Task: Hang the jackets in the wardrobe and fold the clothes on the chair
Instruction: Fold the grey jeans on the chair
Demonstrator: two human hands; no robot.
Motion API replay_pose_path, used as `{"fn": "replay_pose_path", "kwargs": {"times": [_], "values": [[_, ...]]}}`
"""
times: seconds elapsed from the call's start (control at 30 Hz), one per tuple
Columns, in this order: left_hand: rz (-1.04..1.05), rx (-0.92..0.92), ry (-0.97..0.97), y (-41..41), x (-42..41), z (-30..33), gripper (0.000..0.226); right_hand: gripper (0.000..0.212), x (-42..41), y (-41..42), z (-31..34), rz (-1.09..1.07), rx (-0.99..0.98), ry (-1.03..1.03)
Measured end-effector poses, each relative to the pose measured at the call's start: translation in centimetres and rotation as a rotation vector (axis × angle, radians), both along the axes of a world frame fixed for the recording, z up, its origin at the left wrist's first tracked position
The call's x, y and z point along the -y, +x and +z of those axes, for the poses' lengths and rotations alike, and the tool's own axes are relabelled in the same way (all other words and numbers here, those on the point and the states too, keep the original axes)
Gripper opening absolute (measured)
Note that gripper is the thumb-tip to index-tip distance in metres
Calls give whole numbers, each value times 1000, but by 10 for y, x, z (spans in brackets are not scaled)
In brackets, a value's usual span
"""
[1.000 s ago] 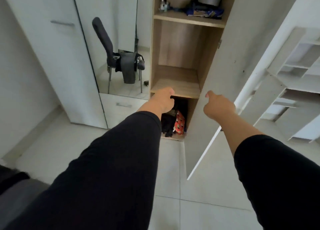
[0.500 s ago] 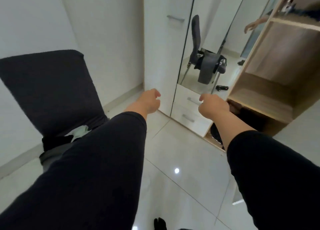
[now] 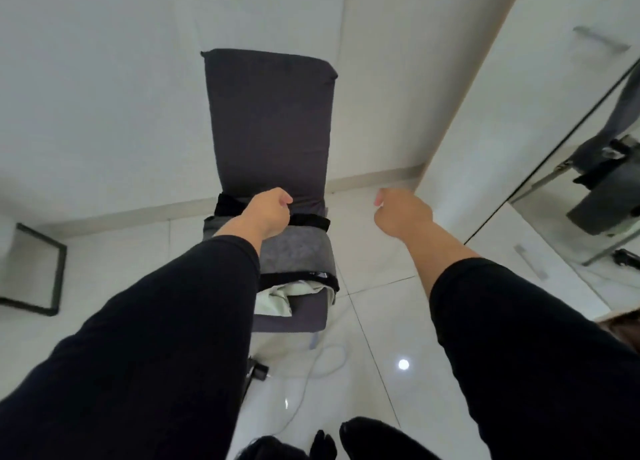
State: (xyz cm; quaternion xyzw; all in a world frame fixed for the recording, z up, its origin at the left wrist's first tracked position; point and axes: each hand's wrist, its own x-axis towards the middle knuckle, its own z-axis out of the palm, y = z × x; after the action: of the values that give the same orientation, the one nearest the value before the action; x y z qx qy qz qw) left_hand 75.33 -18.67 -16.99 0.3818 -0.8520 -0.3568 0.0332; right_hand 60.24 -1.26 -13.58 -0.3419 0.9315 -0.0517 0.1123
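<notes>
A dark grey chair (image 3: 270, 123) stands in front of me against the white wall. A pile of clothes lies on its seat: a grey garment (image 3: 298, 251) on top, black fabric (image 3: 310, 221) behind it, and a pale green piece (image 3: 277, 300) poking out at the front. My left hand (image 3: 266, 213) hovers over the back of the pile with fingers curled, holding nothing. My right hand (image 3: 401, 213) is to the right of the chair, above the floor, fingers curled and empty. The white wardrobe (image 3: 519, 113) is at the right.
The wardrobe's mirror door (image 3: 606, 182) reflects the chair, and a white drawer (image 3: 530, 262) sits below it. A black frame (image 3: 52, 279) stands on the floor at far left. A white cable (image 3: 325, 362) lies on the glossy tiles under the chair. My black-socked feet (image 3: 346, 439) are at the bottom.
My view has swung left from the open wardrobe shelves to the chair, which is now straight ahead. Both hands stay curled and empty; the left now hovers over the clothes.
</notes>
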Motion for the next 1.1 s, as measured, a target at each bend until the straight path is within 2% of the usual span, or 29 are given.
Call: {"fn": "replay_pose_path", "kwargs": {"times": [0.27, 0.4, 0.77, 0.9, 1.1], "values": [[263, 85, 59, 76, 43, -49, 33, 34, 86, 29, -49, 216, 96, 33], [296, 147, 115, 92, 60, -78, 32, 34, 119, 49, -87, 289, 150, 82], [161, 163, 238, 52, 111, -161, 31, 34, 162, 42, -202, 157, 320, 118], [71, 236, 250, 18, 121, -198, 31, 37, 173, 22, -247, 90, 401, 95], [-105, 278, 224, -41, 115, -252, 35, 40, 174, -3, -317, -15, 389, 15]]}}
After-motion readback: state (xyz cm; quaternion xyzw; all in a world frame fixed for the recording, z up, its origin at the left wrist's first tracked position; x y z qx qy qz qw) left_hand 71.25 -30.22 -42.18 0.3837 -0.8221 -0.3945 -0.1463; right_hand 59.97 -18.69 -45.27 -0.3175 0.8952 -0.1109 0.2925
